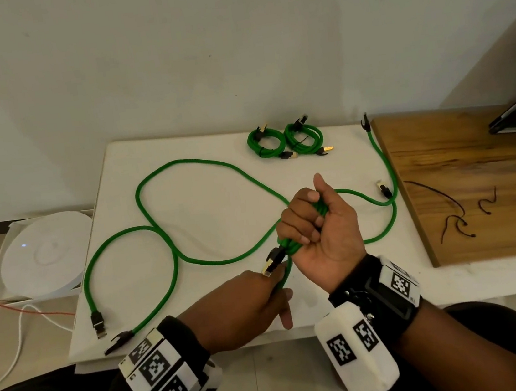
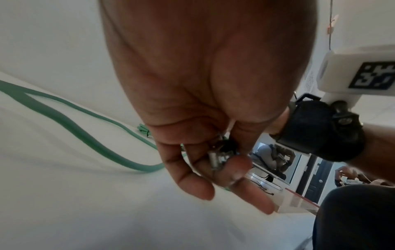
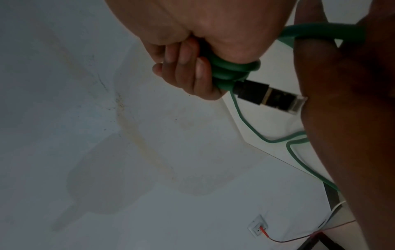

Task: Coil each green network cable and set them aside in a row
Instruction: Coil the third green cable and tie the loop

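Right hand (image 1: 318,230) clenches green cable (image 1: 186,211) loops — left hand (image 1: 251,307), just below, pinches its strand.

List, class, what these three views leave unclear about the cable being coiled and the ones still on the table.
- Turns in the right hand: its curled fingers hide the count in head and right wrist views.
- What the left hand holds: head view hides its fingers; left wrist view is blurred.
- Loose cables: they cross, so their number is unclear.
- Ties on the two finished coils: too small.

The right hand (image 1: 317,223) hides most of the gathered cable loops (image 1: 289,245).
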